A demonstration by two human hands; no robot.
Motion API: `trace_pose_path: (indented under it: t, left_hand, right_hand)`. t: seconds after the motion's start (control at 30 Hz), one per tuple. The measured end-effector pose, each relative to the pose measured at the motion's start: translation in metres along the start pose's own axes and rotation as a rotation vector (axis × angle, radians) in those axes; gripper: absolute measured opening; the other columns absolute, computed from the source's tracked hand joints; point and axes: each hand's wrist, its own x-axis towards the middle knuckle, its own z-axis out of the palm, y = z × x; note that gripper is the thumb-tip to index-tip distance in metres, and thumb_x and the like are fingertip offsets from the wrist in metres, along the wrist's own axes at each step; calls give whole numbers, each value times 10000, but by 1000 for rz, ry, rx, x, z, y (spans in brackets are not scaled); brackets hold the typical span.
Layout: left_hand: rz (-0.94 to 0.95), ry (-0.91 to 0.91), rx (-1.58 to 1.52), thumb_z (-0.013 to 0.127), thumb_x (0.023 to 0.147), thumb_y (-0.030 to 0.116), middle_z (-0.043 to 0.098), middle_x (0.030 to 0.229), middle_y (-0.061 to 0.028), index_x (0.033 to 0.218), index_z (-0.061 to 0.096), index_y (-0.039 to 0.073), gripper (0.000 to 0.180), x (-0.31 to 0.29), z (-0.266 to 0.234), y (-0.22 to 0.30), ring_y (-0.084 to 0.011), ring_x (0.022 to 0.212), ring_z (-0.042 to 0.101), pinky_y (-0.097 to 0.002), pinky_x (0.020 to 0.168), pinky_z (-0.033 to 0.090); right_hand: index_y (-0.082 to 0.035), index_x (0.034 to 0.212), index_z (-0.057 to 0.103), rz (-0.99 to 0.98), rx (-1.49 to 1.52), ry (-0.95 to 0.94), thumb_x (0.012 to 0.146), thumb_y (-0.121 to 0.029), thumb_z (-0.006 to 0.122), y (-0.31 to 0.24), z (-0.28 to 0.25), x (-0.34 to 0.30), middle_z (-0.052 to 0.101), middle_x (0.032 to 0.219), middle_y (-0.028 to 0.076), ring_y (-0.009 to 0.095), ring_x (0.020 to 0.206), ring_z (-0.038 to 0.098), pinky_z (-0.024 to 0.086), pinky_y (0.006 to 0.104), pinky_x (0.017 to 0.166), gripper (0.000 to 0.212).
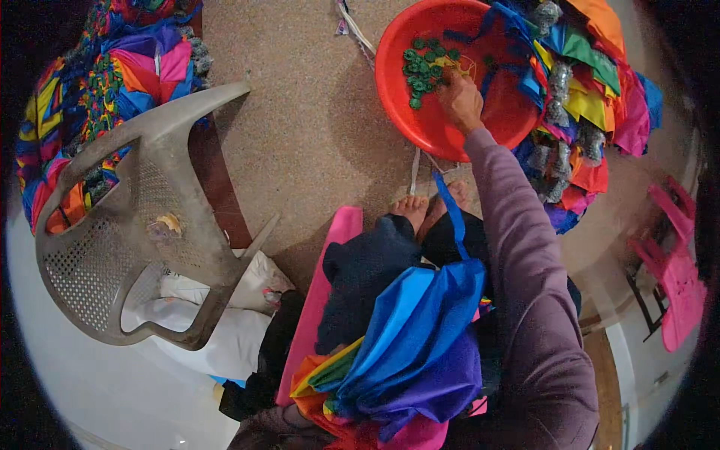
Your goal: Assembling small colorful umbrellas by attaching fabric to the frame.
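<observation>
My right hand reaches into a red plastic basin, its fingers bent together at a pile of small round green pieces. Thin yellow strands lie beside the fingertips, and whatever is pinched there is too small to make out. Across my lap spreads a bunched rainbow-coloured cloth, mostly blue and purple, with a blue strap running up toward my feet. My left sleeve goes to the cloth's lower left edge. Folds cover my left hand, so its fingers are hidden.
Rainbow fabric bundles with silvery wrapped parts crowd the basin's right side. A grey plastic chair stands at left, near another colourful heap and white sacks. Pink plastic chairs or stools are at far right.
</observation>
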Motion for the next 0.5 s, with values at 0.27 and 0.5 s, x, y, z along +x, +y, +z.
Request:
trace_pose_path:
  t: [0.27,0.5]
  left_hand:
    - [2,-36,15,513,920,269,422,806,3,929,466,217,70,-3,-11,6,-199,802,544,-418,673,395]
    - [94,212,1,526,919,264,459,824,-10,965,493,209,79,-5,-10,3,-212,822,562,-423,695,412]
  right_hand:
    - [-106,1106,650,31,19,3,822,-220,683,3,6,-1,694,974,232,445,963,671,535,554,815,308]
    - [-88,1026,639,91,105,-60,826,-198,662,-4,-4,-2,690,886,231,457,905,671,519,557,776,229]
